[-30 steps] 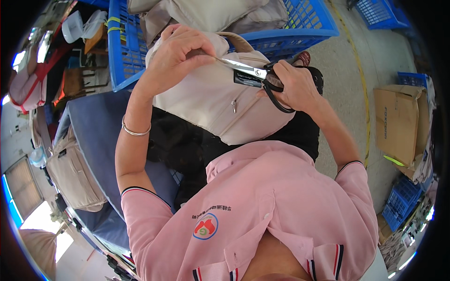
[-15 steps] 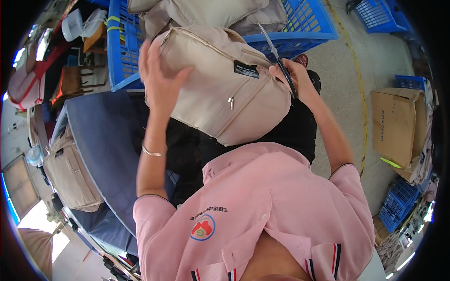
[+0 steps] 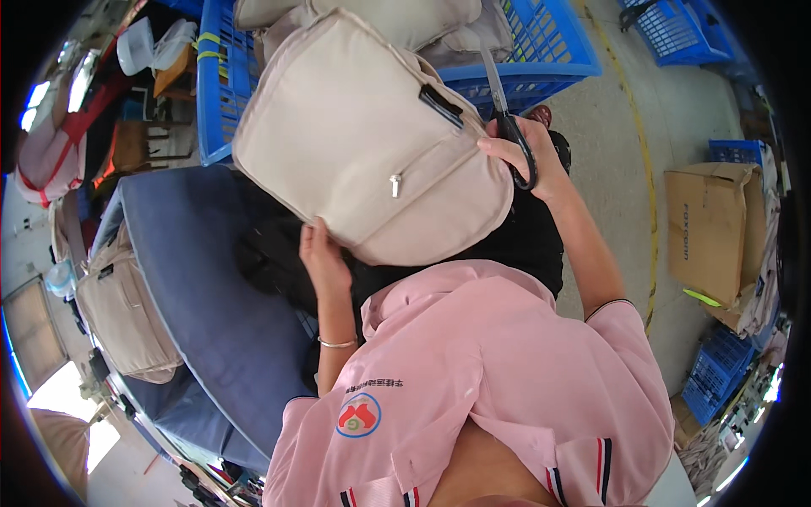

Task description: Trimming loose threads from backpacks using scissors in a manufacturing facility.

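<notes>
A beige backpack (image 3: 338,127) with a front zip pocket, a silver zipper pull (image 3: 395,185) and a small black label (image 3: 441,106) lies across my lap, its far part leaning toward the blue crate. My left hand (image 3: 325,258) holds the bag's lower left edge, its fingertips partly hidden behind the fabric. In my right hand (image 3: 532,156) is a pair of black-handled scissors (image 3: 500,93), blades pointing away from me, beside the bag's right edge.
Ahead stands a blue plastic crate (image 3: 541,72) holding more beige bags (image 3: 405,21). A dark blue padded surface (image 3: 203,279) lies to my left, with another beige backpack (image 3: 127,313) beyond it. A cardboard box (image 3: 708,237) and blue crates (image 3: 718,367) stand at right.
My left hand has come down from the bag's upper left side to its lower left edge. The bag's front has flattened and turned more upward. The scissors stay in my right hand.
</notes>
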Motion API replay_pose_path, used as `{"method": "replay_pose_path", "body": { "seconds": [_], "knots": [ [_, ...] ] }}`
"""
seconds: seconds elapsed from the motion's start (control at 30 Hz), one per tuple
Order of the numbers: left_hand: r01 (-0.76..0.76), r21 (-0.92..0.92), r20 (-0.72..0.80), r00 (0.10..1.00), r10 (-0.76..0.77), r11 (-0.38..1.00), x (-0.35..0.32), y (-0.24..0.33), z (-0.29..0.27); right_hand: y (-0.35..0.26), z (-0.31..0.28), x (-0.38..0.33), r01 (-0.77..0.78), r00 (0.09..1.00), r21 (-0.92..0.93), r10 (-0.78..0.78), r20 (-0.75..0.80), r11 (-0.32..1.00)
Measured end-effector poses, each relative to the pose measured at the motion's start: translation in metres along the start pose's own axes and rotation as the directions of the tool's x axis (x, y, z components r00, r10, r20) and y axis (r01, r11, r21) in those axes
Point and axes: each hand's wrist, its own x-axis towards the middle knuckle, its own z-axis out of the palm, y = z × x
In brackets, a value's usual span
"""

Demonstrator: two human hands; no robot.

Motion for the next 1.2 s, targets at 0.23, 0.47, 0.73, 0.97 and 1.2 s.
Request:
{"method": "replay_pose_path", "body": {
  "seconds": [0.23, 0.47, 0.73, 0.97, 1.2],
  "knots": [
    [0.005, -0.101, 0.068, 0.998, 0.002, 0.995, 0.043, 0.062, -0.006, -0.004, 0.045, -0.017, -0.077, 0.996, 0.515, 0.089, 0.002, 0.854],
    [0.115, -0.129, 0.105, 0.989, -0.101, 0.985, 0.038, 0.042, -0.029, -0.006, 0.053, -0.027, -0.121, 0.993, 0.490, 0.108, 0.054, 0.864],
    [-0.051, -0.081, -0.068, 0.997, 0.046, 0.995, 0.042, 0.040, -0.020, 0.002, 0.067, -0.014, -0.005, 1.000, 0.399, 0.007, -0.002, 0.917],
    [-0.509, 0.178, -0.039, 0.851, 0.523, 0.842, 0.041, 0.157, 0.014, -0.001, 0.060, -0.008, -0.037, 0.986, 0.448, 0.106, -0.130, 0.893],
    [-0.820, 0.472, 0.604, 0.569, 0.558, 0.324, -0.005, 0.300, 0.043, -0.006, 0.023, -0.016, 0.225, 0.923, 0.303, -0.103, -0.371, 0.926]
  ]
}}
